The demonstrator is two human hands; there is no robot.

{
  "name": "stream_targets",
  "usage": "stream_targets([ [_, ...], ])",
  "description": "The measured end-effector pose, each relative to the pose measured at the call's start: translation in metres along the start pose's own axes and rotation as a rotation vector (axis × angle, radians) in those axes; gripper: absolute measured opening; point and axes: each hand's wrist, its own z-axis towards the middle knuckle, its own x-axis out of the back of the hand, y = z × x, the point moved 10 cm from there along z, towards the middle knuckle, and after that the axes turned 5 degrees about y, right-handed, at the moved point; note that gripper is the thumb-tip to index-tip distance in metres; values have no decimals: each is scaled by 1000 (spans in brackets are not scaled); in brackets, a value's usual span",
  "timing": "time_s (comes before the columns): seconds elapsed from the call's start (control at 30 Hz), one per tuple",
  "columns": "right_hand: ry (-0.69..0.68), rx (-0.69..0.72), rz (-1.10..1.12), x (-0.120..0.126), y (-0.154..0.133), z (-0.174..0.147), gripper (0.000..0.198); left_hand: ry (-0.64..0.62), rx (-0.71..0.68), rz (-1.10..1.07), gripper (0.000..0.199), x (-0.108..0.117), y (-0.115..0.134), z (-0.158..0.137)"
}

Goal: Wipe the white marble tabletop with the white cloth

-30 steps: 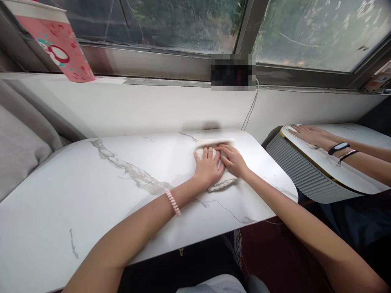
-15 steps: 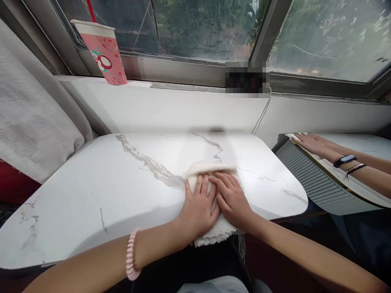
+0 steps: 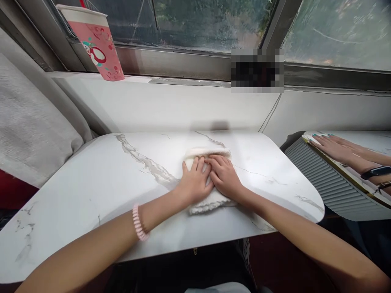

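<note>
A fluffy white towel [image 3: 210, 206], folded into a pad, lies flat on a white marble-patterned table [image 3: 122, 195]. On its left part rests my left hand [image 3: 194, 181], palm down with the fingers spread. My right hand [image 3: 224, 175] presses on the towel's right part, its fingers stretched out and flat. The two hands touch each other near the thumbs. A pink coiled band [image 3: 139, 223] circles my left wrist. Neither hand is wrapped round the towel; their palms hide its middle.
A pink paper cup [image 3: 97, 49] leans on the window ledge at the far left. Grey curtain [image 3: 33, 118] hangs beside the table. At right, another person's hands [image 3: 339, 148] lie on a second table with a ribbed side [image 3: 345, 183]. Thin cables [image 3: 270, 112] run down the wall.
Both my hands have pushed the towel away from me, towards the wall, off the table's near edge. The view has shifted slightly. The other person's hands stay on their table.
</note>
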Motion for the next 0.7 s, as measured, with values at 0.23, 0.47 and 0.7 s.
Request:
stream_targets([
  [0.23,72,-94,-7,-17,47,69,35,59,12,-32,55,6,-39,75],
  [0.47,152,-202,-43,-31,78,117,34,33,-4,23,56,4,-69,129],
  [0.7,157,-213,-73,-39,87,138,32,88,17,7,52,5,-83,146],
])
